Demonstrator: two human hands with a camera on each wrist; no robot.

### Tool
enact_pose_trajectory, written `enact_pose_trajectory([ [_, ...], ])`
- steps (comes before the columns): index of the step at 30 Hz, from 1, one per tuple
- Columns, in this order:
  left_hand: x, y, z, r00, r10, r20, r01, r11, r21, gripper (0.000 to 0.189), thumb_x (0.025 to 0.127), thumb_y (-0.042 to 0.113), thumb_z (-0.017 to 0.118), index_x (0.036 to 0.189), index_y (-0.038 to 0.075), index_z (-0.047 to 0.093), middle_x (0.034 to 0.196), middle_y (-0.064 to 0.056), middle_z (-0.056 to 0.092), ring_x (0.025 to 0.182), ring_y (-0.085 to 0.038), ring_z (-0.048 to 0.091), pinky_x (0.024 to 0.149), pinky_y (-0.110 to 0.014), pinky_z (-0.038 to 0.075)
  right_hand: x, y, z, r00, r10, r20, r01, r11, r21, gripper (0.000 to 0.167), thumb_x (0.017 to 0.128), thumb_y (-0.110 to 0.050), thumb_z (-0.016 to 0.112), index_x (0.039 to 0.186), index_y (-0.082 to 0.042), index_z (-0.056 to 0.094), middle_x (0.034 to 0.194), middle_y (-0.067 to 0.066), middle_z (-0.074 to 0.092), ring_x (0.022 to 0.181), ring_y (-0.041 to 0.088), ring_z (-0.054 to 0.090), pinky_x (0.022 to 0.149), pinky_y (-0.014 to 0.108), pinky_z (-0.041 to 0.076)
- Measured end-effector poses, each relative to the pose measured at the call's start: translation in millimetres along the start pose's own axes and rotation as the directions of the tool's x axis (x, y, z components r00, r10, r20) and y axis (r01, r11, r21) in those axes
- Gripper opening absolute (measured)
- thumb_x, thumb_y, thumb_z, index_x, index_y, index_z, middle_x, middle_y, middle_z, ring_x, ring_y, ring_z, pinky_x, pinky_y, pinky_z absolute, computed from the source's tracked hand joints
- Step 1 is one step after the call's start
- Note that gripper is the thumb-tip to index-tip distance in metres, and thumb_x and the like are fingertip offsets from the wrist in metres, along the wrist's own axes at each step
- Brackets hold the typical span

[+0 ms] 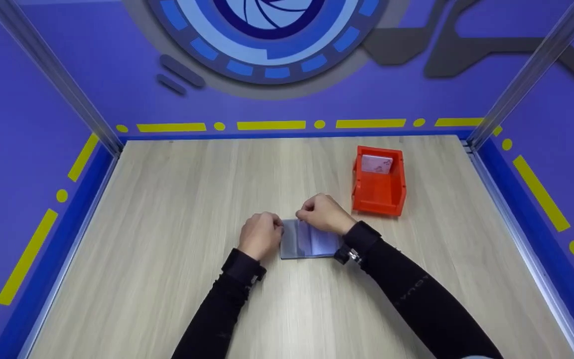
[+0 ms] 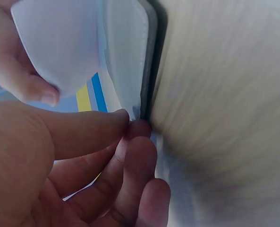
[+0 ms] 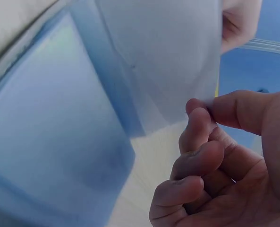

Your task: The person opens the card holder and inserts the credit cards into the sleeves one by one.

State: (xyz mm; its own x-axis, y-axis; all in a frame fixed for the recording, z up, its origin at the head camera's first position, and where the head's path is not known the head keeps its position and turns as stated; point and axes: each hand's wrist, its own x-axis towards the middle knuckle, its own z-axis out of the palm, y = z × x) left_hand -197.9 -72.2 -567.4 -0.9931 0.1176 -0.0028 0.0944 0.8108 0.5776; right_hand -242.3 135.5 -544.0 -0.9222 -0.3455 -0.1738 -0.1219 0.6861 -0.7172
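Flat on the table lies a small booklet (image 1: 290,242) with a grey stitched cover (image 2: 125,52) and bluish, glossy pages that look like plastic. My left hand (image 1: 259,236) is at its left side, pinching the far left corner between thumb and forefinger. Just to the right, my right hand (image 1: 328,214) pinches the corner of a translucent whitish page (image 3: 168,61), which is raised off the booklet. Another glossy page (image 3: 59,118) lies lower beside it. The right hand and wrist hide part of the booklet in the head view.
A red plastic bin (image 1: 377,199) stands behind and right of the right hand, with a pink patterned card (image 1: 376,164) leaning inside at its far end. Blue panels (image 1: 287,112) and metal posts border the wooden table (image 1: 182,199).
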Motion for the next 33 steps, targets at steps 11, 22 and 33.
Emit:
enact_pose_trajectory([
  [11, -0.1, 1.4, 1.9, 1.0, 0.005, 0.007, -0.005, 1.0, 0.021, 0.013, 0.101, 0.012, 0.073, 0.101, 0.011, 0.086, 0.099, -0.008, 0.083, 0.086, -0.027, 0.076, 0.08, -0.046, 0.06, 3.5, -6, 22, 1.0, -0.008, -0.002, 0.008, 0.993, -0.12, 0.024, 0.099, -0.02, 0.074, 0.079, -0.011, 0.084, 0.063, -0.012, 0.059, 0.062, 0.009, 0.052, 0.062, 0.025, 0.04],
  [22, -0.2, 3.3, 3.8, 0.999, 0.022, -0.027, -0.021, 0.999, 0.036, 0.025, 0.104, 0.025, 0.073, 0.083, 0.014, 0.08, 0.079, -0.003, 0.073, 0.066, -0.018, 0.059, 0.064, -0.036, 0.047, -4.2, 0, 14, 0.987, -0.153, -0.037, 0.147, 0.979, -0.141, 0.019, 0.098, -0.013, 0.067, 0.092, -0.01, 0.085, 0.082, -0.003, 0.071, 0.077, 0.012, 0.059, 0.074, 0.028, 0.046],
  [33, -2.3, 3.4, 6.9, 0.999, 0.007, -0.045, -0.006, 1.0, 0.029, 0.027, 0.096, 0.037, 0.084, 0.083, 0.014, 0.079, 0.082, -0.003, 0.077, 0.068, -0.017, 0.065, 0.065, -0.038, 0.052, -18.4, 2, -14, 0.996, -0.067, -0.059, 0.059, 0.99, -0.128, 0.021, 0.102, -0.018, 0.065, 0.1, -0.009, 0.084, 0.09, 0.001, 0.072, 0.085, 0.02, 0.061, 0.081, 0.033, 0.048],
])
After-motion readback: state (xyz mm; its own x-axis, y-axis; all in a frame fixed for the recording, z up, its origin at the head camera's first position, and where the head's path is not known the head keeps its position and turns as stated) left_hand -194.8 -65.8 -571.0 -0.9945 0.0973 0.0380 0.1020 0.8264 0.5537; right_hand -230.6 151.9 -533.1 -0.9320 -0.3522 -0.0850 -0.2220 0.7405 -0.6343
